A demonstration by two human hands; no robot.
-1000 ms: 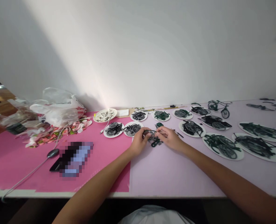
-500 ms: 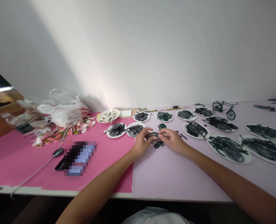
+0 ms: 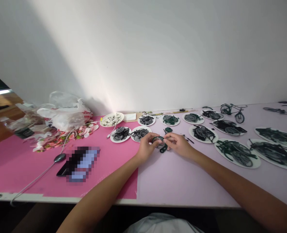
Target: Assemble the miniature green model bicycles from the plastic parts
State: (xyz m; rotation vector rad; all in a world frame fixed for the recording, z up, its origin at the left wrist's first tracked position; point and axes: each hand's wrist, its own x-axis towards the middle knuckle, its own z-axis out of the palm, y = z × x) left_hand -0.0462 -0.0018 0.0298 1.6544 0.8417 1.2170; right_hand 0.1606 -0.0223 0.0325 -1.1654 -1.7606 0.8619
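Grip of the left hand (image 3: 148,147): thumb and fingers clamped on a small spoked wheel (image 3: 157,142). Grip of the right hand (image 3: 178,145): fingertips at the right edge of the same wheel; too small to tell whether clamped on the wheel or on a finer piece. Location of the wheel: between both hands, above the lilac part of the bench (image 3: 172,184), close to the border of the pink sheet (image 3: 109,176). Just below the wheel, a dark part with round holes (image 3: 163,149). Just beyond the fingertips, a dark green part (image 3: 168,129); right of the right hand, slim dark parts (image 3: 190,140).

Beyond and to the right: several white plates (image 3: 257,162) heaped with dark wheels and frame parts. At the rear, near the wall: a model bicycle (image 3: 228,110), upright on its wheels. To the left: a cream plate (image 3: 101,122) of whitish pieces, a plastic bag (image 3: 67,115), scattered pink petals (image 3: 72,138), a dark oval device (image 3: 60,158) on a cable, and a flat device with a pixelated display (image 3: 84,163).
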